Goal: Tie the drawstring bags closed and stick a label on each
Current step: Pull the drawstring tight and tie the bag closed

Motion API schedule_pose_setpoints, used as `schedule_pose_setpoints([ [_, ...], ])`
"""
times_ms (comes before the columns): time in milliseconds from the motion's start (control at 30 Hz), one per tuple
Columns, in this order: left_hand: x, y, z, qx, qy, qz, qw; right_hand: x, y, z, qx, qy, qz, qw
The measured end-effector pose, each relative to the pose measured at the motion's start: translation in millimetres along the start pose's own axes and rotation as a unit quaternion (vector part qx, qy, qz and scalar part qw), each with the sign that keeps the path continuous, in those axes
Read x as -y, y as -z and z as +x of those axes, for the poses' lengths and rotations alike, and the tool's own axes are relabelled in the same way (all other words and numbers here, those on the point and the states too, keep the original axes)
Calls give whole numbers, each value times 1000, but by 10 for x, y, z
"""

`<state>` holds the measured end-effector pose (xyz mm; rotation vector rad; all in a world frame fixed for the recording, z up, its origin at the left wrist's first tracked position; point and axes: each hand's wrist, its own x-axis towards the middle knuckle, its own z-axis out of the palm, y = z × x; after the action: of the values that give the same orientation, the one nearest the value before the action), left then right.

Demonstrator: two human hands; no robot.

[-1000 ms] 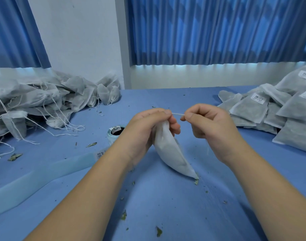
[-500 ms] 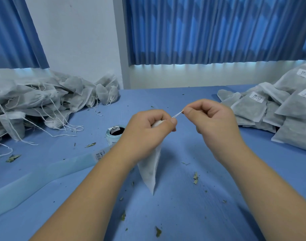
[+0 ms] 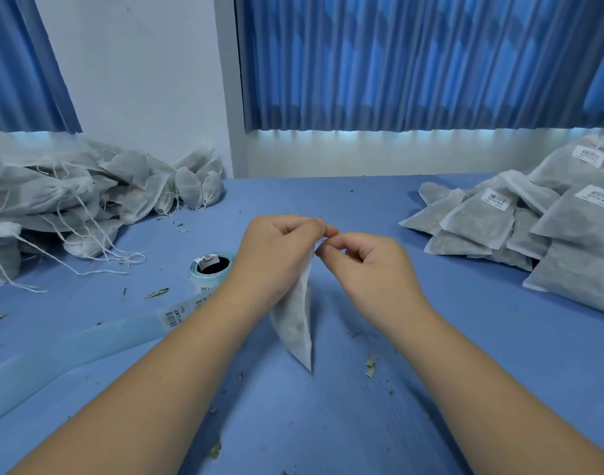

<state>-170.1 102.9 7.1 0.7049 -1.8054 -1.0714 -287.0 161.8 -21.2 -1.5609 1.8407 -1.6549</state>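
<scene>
Item in work: drawstring bag (image 3: 295,323), white and slim, hanging neck-up with its lower corner pointing down at the table (image 3: 328,423).
Left hand (image 3: 280,255): fingers curled round the bag's neck and gripping it; the bag's body hangs below the palm, on the wrist side.
Right hand (image 3: 365,265): thumb and forefinger pinched at the bag's mouth, tip to tip with the left fingers; probably on the cord, which is too fine to make out.
Position of bag: centre of the table, between the two forearms, directly under the meeting fingertips.
Label roll (image 3: 211,269): just left of the left wrist, with its pale backing strip (image 3: 88,344) trailing toward the near-left edge.
Untied bags (image 3: 71,200): heaped far left, loose strings spilling out.
Labelled bags (image 3: 533,228): stacked flat far right, well apart from the hands.
Leaf scraps (image 3: 369,366): scattered on the table near the bag's tip.
</scene>
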Motion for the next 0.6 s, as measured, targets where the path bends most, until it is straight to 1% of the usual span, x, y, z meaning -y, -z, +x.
schedule_pose_setpoints([
  [67, -2, -13, 46, 20, -22, 71, 997, -17, 44, 21, 3, 5, -25, 1000],
  [167, 47, -14, 109, 62, -26, 204, 977, -29, 141, 34, 34, 27, -80, 996],
  [233, 75, 11, 101, 88, -21, 238, 967, -34, 206, 35, 63, 33, -91, 993],
  [333, 92, 73, 80, 147, -28, 223, 963, -51, 273, 34, 87, 43, -101, 990],
  [433, 109, 154, 73, 203, -7, 190, 961, -57, 293, 34, 83, 44, -115, 989],
  [533, 172, 229, 93, 237, 37, 178, 954, -42, 284, 37, 60, 43, -117, 990],
  [600, 214, 270, 101, 257, 82, 97, 958, -35, 274, 39, 53, 45, -113, 991],
])
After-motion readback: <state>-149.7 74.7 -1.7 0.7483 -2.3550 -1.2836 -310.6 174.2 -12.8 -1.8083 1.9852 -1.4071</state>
